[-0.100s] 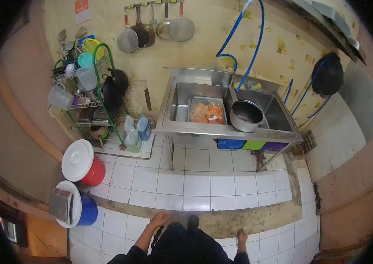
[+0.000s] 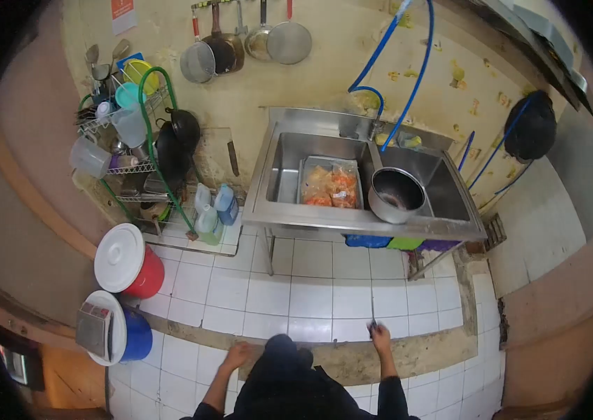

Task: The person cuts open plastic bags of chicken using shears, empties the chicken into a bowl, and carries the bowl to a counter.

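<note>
The right hand point(image 2: 380, 338) is closing around a slim dark-handled utensil point(image 2: 373, 326), which is extending away from the person over the tiled floor point(image 2: 266, 295), its thin end pointing toward the sink point(image 2: 261, 199). In the earlier frame this hand was hanging lower, beside the body, blurred and with no utensil discernible; it is now showing higher and farther forward. The left hand point(image 2: 238, 355) is hanging near the person's leg with its fingers loosely curling; whether it is gripping anything cannot be told. It is now appearing slightly lower and farther out to the left than before.

The viewpoint has been shifting a little, and the sink is now showing slightly lower. Its contents are otherwise keeping their arrangement: bags of orange food point(image 2: 331, 187) are lying in a metal tray point(image 2: 361, 198) inside the left basin, and a pot point(image 2: 389, 211) is sitting at the divider and front rim, partly over the right basin. Both hands are staying well apart from the sink. On the left, a scale point(image 2: 93, 330) is still resting on the white lid point(image 2: 120, 325) of the blue bucket point(image 2: 139, 334).
</note>
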### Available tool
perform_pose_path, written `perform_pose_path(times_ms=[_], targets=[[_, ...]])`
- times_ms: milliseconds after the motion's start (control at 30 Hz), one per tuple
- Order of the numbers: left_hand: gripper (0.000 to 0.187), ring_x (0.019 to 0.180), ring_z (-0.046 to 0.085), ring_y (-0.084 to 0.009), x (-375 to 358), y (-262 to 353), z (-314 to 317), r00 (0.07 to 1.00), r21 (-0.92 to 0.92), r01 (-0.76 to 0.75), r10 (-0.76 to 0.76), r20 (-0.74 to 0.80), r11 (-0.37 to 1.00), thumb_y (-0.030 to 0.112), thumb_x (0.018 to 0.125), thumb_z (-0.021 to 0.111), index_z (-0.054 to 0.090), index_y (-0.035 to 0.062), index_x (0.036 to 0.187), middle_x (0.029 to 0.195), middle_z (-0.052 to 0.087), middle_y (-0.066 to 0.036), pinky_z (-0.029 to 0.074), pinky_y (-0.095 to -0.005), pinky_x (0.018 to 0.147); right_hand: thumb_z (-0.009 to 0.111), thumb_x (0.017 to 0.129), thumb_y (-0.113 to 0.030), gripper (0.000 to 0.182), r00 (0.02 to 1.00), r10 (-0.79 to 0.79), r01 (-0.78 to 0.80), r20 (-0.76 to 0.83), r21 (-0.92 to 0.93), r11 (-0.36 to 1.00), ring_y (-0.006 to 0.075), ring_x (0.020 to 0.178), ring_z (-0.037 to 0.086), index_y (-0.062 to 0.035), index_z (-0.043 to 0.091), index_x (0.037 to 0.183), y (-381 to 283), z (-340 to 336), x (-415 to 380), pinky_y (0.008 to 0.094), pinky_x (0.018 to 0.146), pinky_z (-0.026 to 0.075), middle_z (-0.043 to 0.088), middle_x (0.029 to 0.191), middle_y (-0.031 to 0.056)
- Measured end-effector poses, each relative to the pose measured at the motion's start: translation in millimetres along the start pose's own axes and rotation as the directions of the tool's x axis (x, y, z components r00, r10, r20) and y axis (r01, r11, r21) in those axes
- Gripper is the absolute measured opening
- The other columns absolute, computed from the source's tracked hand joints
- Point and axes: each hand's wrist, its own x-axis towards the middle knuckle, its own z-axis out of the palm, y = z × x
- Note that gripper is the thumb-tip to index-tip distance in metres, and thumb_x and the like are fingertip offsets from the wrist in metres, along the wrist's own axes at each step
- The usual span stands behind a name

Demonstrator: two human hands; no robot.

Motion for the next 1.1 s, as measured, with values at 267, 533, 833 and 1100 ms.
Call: perform_pose_path(times_ms=[267,533,833,1100], targets=[[0.015,0.072,0.055,-0.0219,95,95,-95,0.723,0.020,0.206,-0.138,-0.676,0.978,-0.004,0.075,0.050,0.061,0.0052,0.081,0.082,0.053,-0.009,0.045,-0.0308,0.061,0.066,0.082,-0.019,0.023,0.988,-0.098,0.066,0.121,0.245,0.967,0.0089,0.047,0.048,-0.0026,0.056,0.069,-267,123,247,0.0246,0.042,0.036,0.053,0.059,0.0017],[0.012,0.080,0.048,-0.0217,368,239,-130,0.668,0.166,-0.091,0.184,-0.721,0.982,-0.009,0.071,0.049,0.056,0.0014,0.071,0.078,0.045,-0.010,0.041,-0.0313,0.067,0.058,0.076,-0.039,0.041,0.967,0.242,-0.253,-0.077,-0.387,0.887,0.0410,0.091,0.059,-0.0007,0.065,0.086,-270,204,475,0.0477,0.077,0.046,0.062,0.087,0.0266],[0.016,0.088,0.050,-0.0291,553,286,-66,0.948,0.075,-0.219,0.230,-0.219,0.973,-0.003,0.070,0.055,0.062,0.0062,0.081,0.087,0.050,-0.012,0.042,-0.0359,0.076,0.055,0.074,-0.013,0.047,0.998,-0.019,-0.012,-0.061,-0.462,0.887,0.0435,0.096,0.054,0.0004,0.048,0.119,-136,263,541,0.0449,0.082,0.045,0.054,0.107,0.0292],[0.042,0.121,0.039,-0.0351,726,235,99,0.951,0.080,-0.261,0.242,0.194,0.962,0.012,0.081,0.047,0.049,0.0035,0.123,0.130,0.042,-0.021,0.032,-0.0420,0.100,0.052,0.088,-0.035,0.042,0.943,0.300,-0.313,-0.145,-0.076,0.947,0.0180,0.062,0.056,0.0059,0.060,0.087,-164,243,512,0.0326,0.059,0.045,0.059,0.070,0.0130]])
